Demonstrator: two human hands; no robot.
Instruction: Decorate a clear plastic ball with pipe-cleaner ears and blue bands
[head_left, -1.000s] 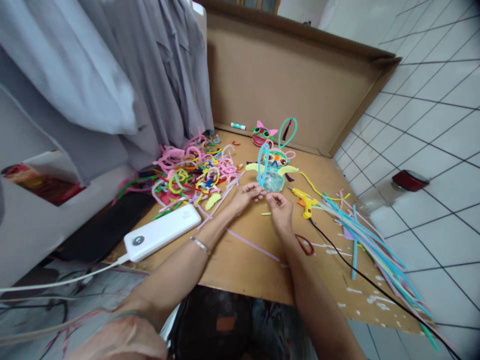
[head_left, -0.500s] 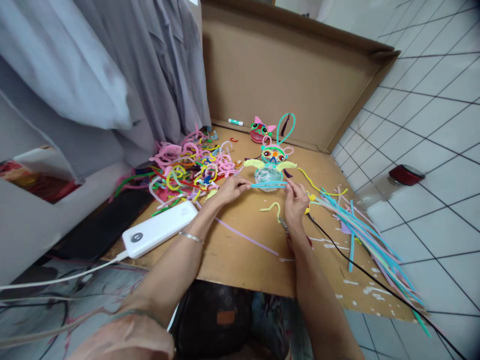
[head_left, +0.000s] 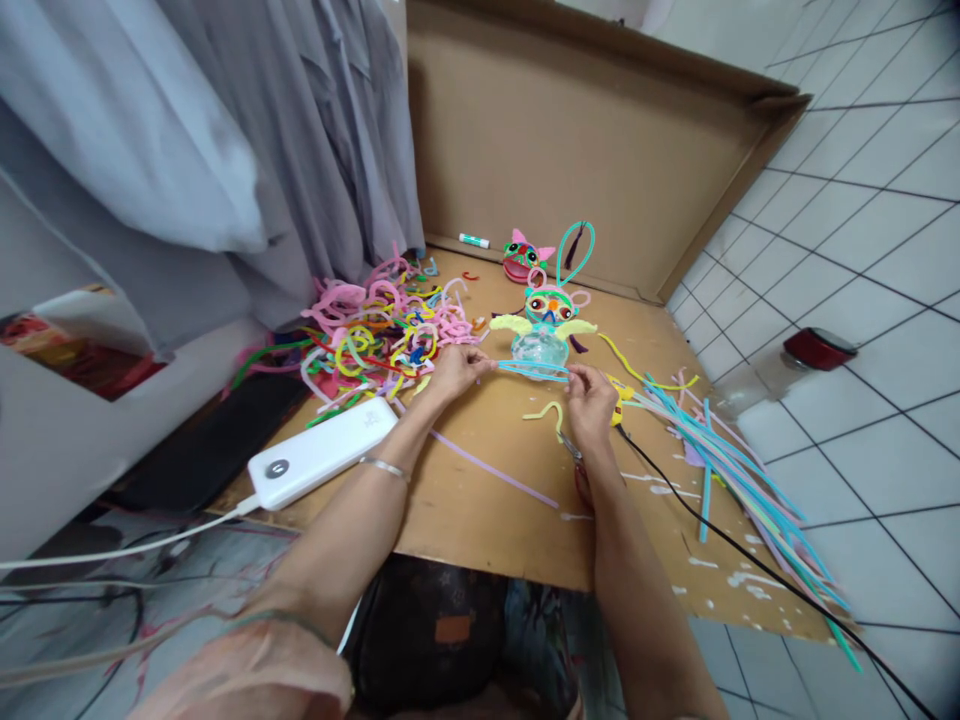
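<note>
Between my hands stretches a doubled light-blue pipe cleaner [head_left: 532, 371], roughly level above the table. My left hand [head_left: 463, 370] pinches its left end, and my right hand [head_left: 591, 400] grips the right end. Just behind it stands a pipe-cleaner figure [head_left: 551, 310] with round eyes, yellow wings and pink ears, on a clear rounded base [head_left: 540, 350]. A bent pale-yellow pipe cleaner [head_left: 553, 409] lies below my right hand. Scissors [head_left: 571, 446] are partly hidden under my right wrist.
Tangled pipe-cleaner scraps [head_left: 382, 330] cover the left side. A white power bank [head_left: 322, 452] lies near my left forearm. Long pipe cleaners [head_left: 742, 480] and a black cord [head_left: 690, 508] cross the right side. A yellow tool [head_left: 619, 400] sits by my right hand. Cardboard [head_left: 570, 150] stands behind.
Both hands stay on the blue pipe cleaner, which has moved slightly to the left; its two strands look a little more spread. The view has shifted slightly.
</note>
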